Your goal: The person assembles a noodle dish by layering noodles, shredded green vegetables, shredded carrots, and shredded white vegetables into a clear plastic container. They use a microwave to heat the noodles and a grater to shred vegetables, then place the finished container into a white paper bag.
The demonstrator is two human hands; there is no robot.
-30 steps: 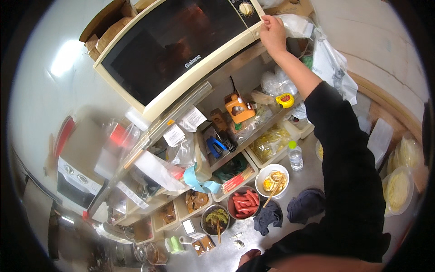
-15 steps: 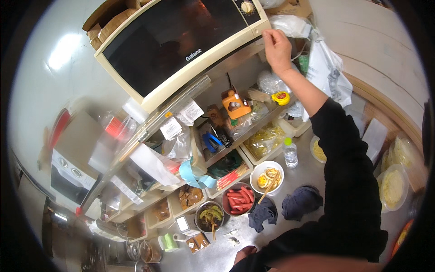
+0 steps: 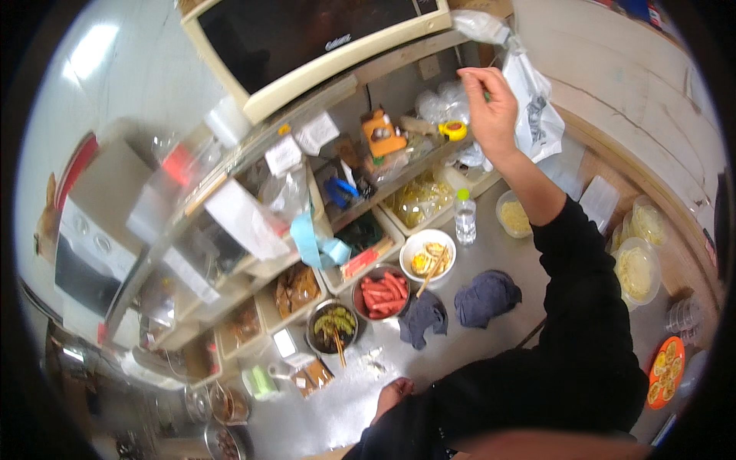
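My right hand (image 3: pixel 493 113) is raised at the end of an outstretched arm, below and right of the microwave's (image 3: pixel 318 38) lower corner and apart from it. Its fingers are bent and drawn together, with nothing visible in them. Behind it hangs a white plastic bag (image 3: pixel 537 107). Low in the picture, my left hand (image 3: pixel 393 396) is curled over the steel counter (image 3: pixel 345 406), partly behind its dark sleeve; the inside of that hand is hidden. Nearest to it are white scraps (image 3: pixel 373 360) and a dark cloth (image 3: pixel 423 319).
Beneath the shelf stand a bowl of sausages (image 3: pixel 381 292), a white bowl of eggs (image 3: pixel 427 256) with chopsticks, a pot of greens (image 3: pixel 332 326) and a water bottle (image 3: pixel 465 218). A second cloth (image 3: pixel 487 299), noodle tubs (image 3: pixel 636 272) and an orange plate (image 3: pixel 665 372) lie further right.
My right hand has come away from the microwave's lower right corner. The view has shifted, so the microwave sits higher and more counter shows. My left hand shows more fully.
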